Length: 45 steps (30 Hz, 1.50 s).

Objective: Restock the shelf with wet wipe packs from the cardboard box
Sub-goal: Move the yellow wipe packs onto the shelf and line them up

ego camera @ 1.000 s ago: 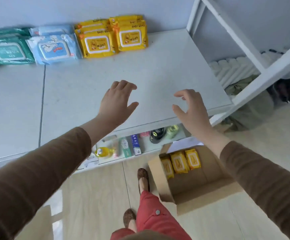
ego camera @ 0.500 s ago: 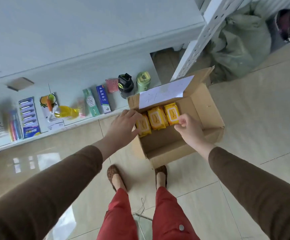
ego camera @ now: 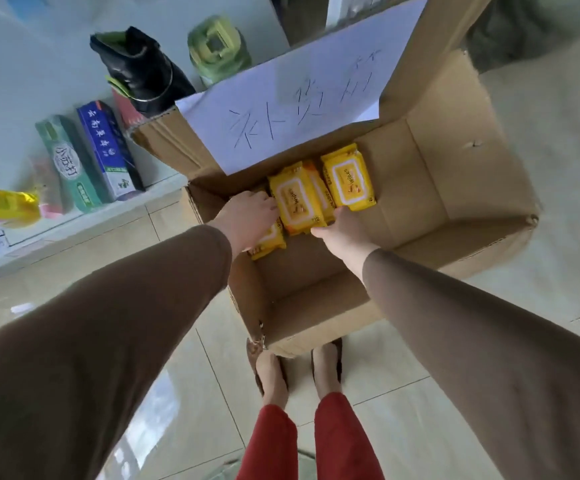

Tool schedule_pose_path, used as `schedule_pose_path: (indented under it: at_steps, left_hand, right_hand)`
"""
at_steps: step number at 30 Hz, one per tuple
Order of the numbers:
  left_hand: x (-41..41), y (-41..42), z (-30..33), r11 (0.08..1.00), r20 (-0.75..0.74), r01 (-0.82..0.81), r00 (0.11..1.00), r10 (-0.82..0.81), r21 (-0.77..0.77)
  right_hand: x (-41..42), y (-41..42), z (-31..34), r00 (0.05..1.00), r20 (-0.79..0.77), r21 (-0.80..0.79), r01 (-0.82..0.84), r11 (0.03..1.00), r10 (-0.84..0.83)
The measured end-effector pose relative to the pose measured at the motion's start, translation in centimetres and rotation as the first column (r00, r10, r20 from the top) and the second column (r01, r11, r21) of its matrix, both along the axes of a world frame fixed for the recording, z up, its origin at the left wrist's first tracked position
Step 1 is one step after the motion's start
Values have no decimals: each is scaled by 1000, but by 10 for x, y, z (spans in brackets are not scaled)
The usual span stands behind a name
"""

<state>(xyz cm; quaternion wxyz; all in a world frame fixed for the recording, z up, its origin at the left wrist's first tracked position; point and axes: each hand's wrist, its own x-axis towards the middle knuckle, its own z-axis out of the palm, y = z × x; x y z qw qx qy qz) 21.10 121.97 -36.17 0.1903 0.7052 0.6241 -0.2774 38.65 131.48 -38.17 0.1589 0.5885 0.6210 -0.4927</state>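
Note:
An open cardboard box (ego camera: 454, 174) stands on the floor right below me. Three yellow wet wipe packs stand in a row at its far left corner. My left hand (ego camera: 247, 216) lies over the left pack (ego camera: 269, 242), its fingers pressed to the left side of the middle pack (ego camera: 297, 199). My right hand (ego camera: 337, 233) holds that middle pack's near right corner, fingers slipped between it and the right pack (ego camera: 347, 181). The rest of the box floor is bare. The shelf top is out of view.
A white paper sheet (ego camera: 299, 98) with handwriting covers the box's far flap. Behind it, a low shelf holds toothpaste boxes (ego camera: 70, 161), a black bottle (ego camera: 143, 71), a green bottle (ego camera: 217, 46) and a yellow bottle (ego camera: 1, 206). My feet (ego camera: 271, 375) touch the box's near side.
My view dropped from the shelf top to the box. Both hands came down from above the shelf into the box and closed around the middle yellow pack.

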Motion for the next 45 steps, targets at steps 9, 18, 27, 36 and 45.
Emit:
schedule_pose_path:
  at_steps: [9,18,27,36,45]
  left_hand:
    - [-13,6,-92,977,-95,200,974,-207,-81]
    - [-1,11,-60,938,-243,321,907,-344,-130]
    - [14,-26,118,986,-38,-161,986,162,44]
    - [-52,-119,413,789,355,-598,774,524,139]
    - [-165,-167,584,584,511,-729,675,532,355]
  right_hand:
    - [-41,-15,-91,997,-10,111,79,991,-78]
    - [-22,-5,-73,970,-162,-30,177,984,-179]
    - [41,-14,103,917,-335,-62,208,976,-216]
    - [-7,-53,395,807,-582,-8,123,992,-104]
    - [-134,-56,555,605,-795,76,18,997,49]
